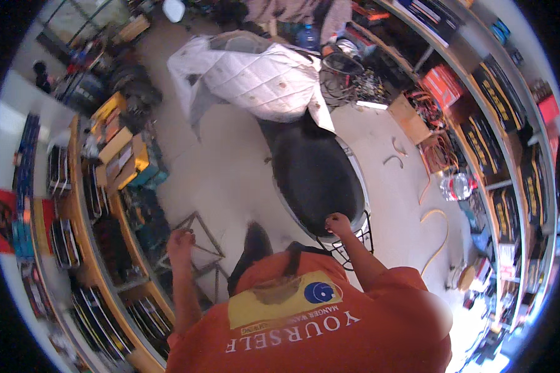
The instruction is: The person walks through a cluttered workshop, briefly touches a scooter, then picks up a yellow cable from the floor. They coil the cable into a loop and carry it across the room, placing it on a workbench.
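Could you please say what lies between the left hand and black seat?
The head view shows part of a thin frame, then pale floor, with a dark blurred shape jutting up near the middle.

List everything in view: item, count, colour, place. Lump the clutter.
Seat: one, black, centre
Quilted cover: one, pale silver, beyond the seat
Rack: one, black, near end of seat
Metal frame: at least one, dark, floor by left hand
Shelving: two runs, partly wood-brown, left and right
Yellow container: at least one, left
Flat packages: several, black and yellow, right shelves
Carton: one, orange-red, right
Bottle: one, clear, right
Jug: one, blue, top centre
Strip: one, yellowish, floor right
Small clutter: uncountable, mixed, both sides
Shirt: one, orange, bottom
Left hand: one, bare, above frame
Right hand: one, bare, at seat's near end
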The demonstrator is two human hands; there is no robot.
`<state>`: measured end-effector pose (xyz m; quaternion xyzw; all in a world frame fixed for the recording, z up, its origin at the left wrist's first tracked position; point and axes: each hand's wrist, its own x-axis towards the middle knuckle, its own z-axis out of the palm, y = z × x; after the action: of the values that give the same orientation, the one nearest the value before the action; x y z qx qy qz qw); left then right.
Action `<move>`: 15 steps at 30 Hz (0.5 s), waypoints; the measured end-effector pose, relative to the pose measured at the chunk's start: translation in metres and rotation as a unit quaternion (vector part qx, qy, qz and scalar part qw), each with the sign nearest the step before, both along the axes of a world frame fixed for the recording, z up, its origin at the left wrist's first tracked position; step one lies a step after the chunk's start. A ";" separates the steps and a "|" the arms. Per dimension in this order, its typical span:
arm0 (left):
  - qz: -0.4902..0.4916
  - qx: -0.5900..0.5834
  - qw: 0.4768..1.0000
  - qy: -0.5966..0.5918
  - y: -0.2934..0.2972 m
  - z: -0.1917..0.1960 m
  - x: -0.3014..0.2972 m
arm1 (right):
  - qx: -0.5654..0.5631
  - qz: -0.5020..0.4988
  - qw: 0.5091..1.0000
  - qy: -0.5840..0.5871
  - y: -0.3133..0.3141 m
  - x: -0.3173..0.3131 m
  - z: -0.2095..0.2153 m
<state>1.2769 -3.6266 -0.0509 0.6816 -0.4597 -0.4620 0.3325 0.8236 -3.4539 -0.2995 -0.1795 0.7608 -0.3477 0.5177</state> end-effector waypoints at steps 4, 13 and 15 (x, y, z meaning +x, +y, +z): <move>-0.086 -0.066 0.994 -0.029 -0.138 -0.026 0.023 | 0.132 -0.030 0.950 0.282 -0.014 0.010 0.019; -0.257 -0.208 0.869 -0.369 -0.499 0.017 -0.061 | 0.253 -0.262 0.907 0.212 -0.079 0.059 0.050; -0.277 -0.280 0.814 -0.426 -0.554 0.024 -0.088 | 0.297 -0.219 0.905 0.211 -0.096 0.062 0.046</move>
<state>1.1891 -4.1804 -0.0270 0.5318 -0.8342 -0.0493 0.1376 0.8858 -3.5504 -0.2531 0.0848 0.9406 -0.1642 0.2847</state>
